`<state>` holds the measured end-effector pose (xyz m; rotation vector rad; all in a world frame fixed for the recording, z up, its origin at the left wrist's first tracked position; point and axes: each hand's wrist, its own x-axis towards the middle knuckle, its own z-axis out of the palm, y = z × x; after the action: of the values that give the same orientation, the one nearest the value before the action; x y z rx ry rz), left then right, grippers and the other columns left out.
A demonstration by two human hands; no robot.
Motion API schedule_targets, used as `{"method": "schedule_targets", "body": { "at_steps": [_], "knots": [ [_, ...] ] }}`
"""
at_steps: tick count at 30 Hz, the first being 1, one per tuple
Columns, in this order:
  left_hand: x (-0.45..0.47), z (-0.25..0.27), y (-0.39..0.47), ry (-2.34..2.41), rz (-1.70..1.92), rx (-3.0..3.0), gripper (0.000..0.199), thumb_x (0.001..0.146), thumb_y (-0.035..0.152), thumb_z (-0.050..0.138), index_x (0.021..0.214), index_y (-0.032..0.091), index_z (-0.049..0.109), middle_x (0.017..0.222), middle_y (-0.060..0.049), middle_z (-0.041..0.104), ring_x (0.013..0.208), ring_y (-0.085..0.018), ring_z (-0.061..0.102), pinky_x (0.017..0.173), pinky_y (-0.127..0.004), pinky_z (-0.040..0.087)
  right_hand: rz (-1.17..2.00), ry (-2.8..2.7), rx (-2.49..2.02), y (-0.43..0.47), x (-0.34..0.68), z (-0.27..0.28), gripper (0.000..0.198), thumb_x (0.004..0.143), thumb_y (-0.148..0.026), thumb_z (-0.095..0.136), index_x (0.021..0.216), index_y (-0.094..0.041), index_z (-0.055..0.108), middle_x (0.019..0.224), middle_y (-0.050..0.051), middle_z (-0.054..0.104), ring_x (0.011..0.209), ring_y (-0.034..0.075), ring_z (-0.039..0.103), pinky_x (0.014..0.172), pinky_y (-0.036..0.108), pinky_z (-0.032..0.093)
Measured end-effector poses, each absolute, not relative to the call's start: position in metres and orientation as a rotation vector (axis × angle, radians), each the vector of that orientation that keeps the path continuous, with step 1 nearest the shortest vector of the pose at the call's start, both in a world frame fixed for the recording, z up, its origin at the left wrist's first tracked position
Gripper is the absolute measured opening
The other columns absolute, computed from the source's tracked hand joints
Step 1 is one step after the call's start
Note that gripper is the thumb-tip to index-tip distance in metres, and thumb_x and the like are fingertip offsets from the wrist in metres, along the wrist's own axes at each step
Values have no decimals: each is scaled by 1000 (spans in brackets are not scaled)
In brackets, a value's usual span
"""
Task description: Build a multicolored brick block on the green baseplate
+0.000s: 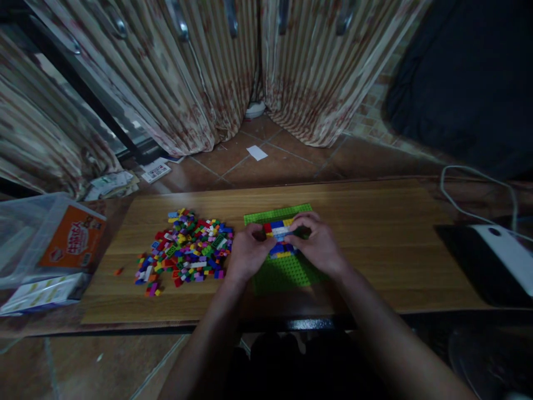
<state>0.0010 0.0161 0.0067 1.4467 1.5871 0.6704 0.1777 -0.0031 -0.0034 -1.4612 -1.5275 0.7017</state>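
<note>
A green studded baseplate [287,272] lies on the wooden table in front of me. Blue, white, red and yellow toy bricks [278,232] are built up on its upper half. My left hand [249,251] is at the left side of these bricks, its fingers curled and its thumb pressed on them. From the right, my right hand [318,244] grips the bricks with thumb and fingers bent inward. My fingers cover part of the build, so the single brick under each fingertip cannot be made out.
A loose pile of coloured bricks [195,244] spreads over the table [375,233] to the left, with a small orange brick [119,272] apart from it. A clear plastic box [25,233] stands beyond the left edge. At the right end are a black-and-white object [495,258] and a white cable [474,166].
</note>
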Motion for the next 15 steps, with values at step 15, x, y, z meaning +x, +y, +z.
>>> {"method": "schedule_targets", "body": {
  "at_steps": [15],
  "knots": [
    [8, 15, 10, 1688, 618, 1448, 29, 69, 26, 68, 96, 16, 66, 81, -4, 71, 70, -18, 64, 62, -26, 46, 915, -1329, -1670, -3, 177, -2, 35, 64, -53, 72, 66, -20, 59, 64, 0, 60, 59, 16, 55, 57, 30, 43]
  ]
}}
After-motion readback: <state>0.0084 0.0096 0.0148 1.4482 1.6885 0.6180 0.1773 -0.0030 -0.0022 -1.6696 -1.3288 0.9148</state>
